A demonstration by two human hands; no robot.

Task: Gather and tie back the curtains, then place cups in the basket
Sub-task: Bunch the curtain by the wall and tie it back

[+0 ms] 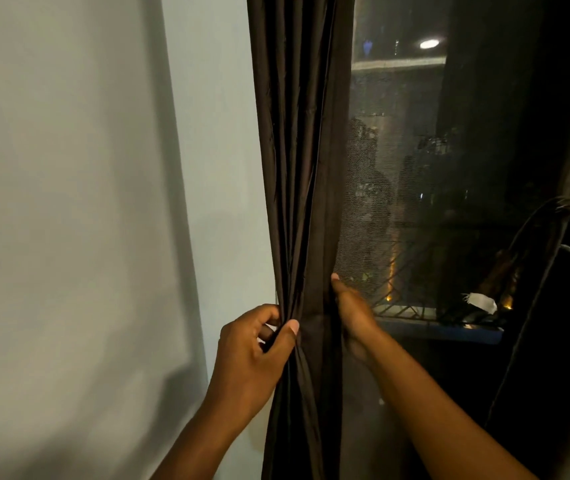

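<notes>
The dark brown curtain [297, 168] hangs in the middle of the view, from 12 o'clock down to 6 o'clock, pressed into narrow folds beside the pale wall [69, 202] at 9 o'clock. The left hand [252, 348], a little below the centre at 7 o'clock, pinches the left edge of the gathered folds between the thumb and the curled fingers. The right hand [352, 313] is just at 5 o'clock from the centre; it reaches around the right edge of the same curtain, the thumb is on the front of the cloth and the other fingers are hidden behind it, so it holds the bundle from that side. The two hands are near each other, with the folds between them. At 2 o'clock the window screen [397, 168] shows a dark night outside. At 3 o'clock a second curtain [553, 133] is gathered and a tie [567, 204] is around it. No cups or basket are in view.
</notes>
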